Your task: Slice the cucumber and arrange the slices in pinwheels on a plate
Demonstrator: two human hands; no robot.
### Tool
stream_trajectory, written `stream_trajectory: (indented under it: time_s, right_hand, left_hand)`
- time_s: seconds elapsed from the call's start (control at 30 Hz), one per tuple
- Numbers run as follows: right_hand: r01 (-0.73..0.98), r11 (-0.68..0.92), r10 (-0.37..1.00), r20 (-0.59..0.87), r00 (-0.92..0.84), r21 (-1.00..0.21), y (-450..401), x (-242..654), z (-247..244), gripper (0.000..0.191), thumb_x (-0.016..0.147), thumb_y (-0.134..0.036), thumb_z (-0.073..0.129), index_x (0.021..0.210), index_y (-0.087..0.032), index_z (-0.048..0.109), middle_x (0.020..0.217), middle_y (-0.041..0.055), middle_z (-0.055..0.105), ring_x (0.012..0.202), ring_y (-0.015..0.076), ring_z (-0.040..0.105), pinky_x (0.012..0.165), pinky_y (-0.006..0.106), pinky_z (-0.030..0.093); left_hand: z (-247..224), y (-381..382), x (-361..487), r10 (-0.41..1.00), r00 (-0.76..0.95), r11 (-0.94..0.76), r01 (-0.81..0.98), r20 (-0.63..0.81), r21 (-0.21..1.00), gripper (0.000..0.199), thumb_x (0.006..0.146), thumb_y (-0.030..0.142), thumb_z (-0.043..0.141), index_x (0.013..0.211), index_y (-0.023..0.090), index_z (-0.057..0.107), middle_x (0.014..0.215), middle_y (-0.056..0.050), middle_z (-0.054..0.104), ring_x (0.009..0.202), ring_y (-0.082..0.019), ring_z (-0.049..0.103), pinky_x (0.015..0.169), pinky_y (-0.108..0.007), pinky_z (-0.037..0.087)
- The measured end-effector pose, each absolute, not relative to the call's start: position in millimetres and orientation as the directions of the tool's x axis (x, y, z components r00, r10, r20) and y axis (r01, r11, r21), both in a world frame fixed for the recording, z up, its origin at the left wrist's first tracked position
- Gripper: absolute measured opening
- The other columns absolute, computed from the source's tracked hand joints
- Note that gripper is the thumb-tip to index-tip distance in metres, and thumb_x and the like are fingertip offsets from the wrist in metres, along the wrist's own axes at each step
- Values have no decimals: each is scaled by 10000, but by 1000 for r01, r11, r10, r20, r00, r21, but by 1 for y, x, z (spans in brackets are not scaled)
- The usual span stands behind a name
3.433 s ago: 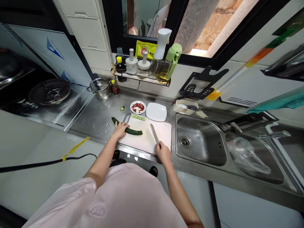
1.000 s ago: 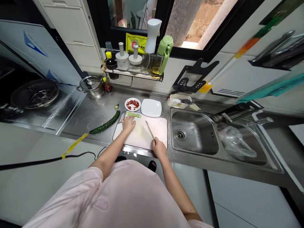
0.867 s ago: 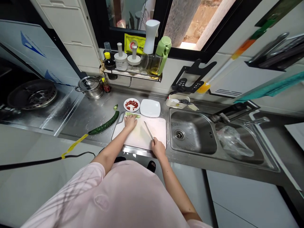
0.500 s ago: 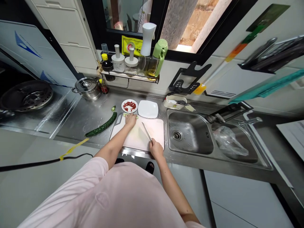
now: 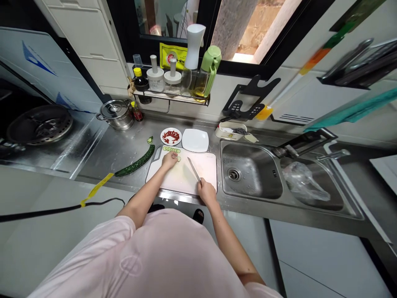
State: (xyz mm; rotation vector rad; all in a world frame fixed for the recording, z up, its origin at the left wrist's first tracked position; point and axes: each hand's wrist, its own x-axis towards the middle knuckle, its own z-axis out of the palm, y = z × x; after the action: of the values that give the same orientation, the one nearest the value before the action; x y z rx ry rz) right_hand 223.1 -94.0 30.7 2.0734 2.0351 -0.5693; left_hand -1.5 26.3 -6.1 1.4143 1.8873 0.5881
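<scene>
My left hand (image 5: 169, 160) is over the upper left of the white cutting board (image 5: 203, 167), its fingers curled together on a pale green cucumber slice (image 5: 179, 159). Just beyond it, a row of cucumber slices (image 5: 170, 149) lies along the board's far edge. A knife (image 5: 194, 168) is in my right hand (image 5: 206, 191), closed round the handle; its blade points away and left, low over the board. Left of the board rests a long dark green cucumber (image 5: 136, 162), with a small cut end piece (image 5: 150, 140) behind it.
Behind the board stand a plate of chopped red pieces (image 5: 171, 141) and a square white plate (image 5: 195, 145). The sink (image 5: 251, 191) is to the right. A lidded pot (image 5: 119, 122) and a frying pan (image 5: 40, 136) are at left. A seasoning rack (image 5: 173, 98) hangs below the window.
My left hand has drawn back slightly from the row of slices, uncovering it, and a single slice now shows at its fingertips. The knife stays in my right hand.
</scene>
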Motion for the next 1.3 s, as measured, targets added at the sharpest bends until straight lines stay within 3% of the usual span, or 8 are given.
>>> stream_trajectory:
  time_s: [0.23, 0.43, 0.63, 1.3]
  right_hand:
    - [992, 18, 910, -408, -69, -127, -92, 225, 40, 345, 971, -318, 264, 1116, -207, 556, 969, 104, 667, 893, 207, 617, 710, 269, 355]
    - [984, 72, 897, -421, -135, -163, -102, 214, 48, 341, 983, -334, 256, 1111, -205, 545, 955, 99, 668, 873, 203, 624, 695, 262, 356]
    - [985, 70, 870, -474, -137, -157, -108, 198, 54, 276, 967, -278, 322, 1105, -187, 543, 991, 117, 660, 909, 208, 626, 719, 263, 379]
    - [982, 102, 858, -487, -167, -157, -103, 191, 55, 250, 946, -201, 337, 1086, -170, 542, 967, 131, 657, 915, 228, 630, 732, 288, 410]
  left_hand:
    - [6, 4, -13, 955, -87, 246, 767, -283, 592, 201, 729, 208, 617, 917, 254, 670, 829, 12, 689, 816, -150, 601, 749, -246, 407]
    - [-1, 4, -15, 987, -4, 101, 797, -161, 596, 246, 737, 189, 588, 955, 231, 695, 850, -17, 687, 850, -164, 602, 770, -248, 426]
    - [-16, 8, -20, 982, -129, 187, 725, -137, 663, 242, 723, 197, 617, 954, 192, 691, 844, -25, 675, 803, -150, 602, 752, -243, 447]
    - [-16, 15, -19, 965, -161, 258, 717, -207, 647, 210, 682, 228, 674, 891, 207, 682, 816, -2, 667, 777, -138, 591, 704, -232, 426]
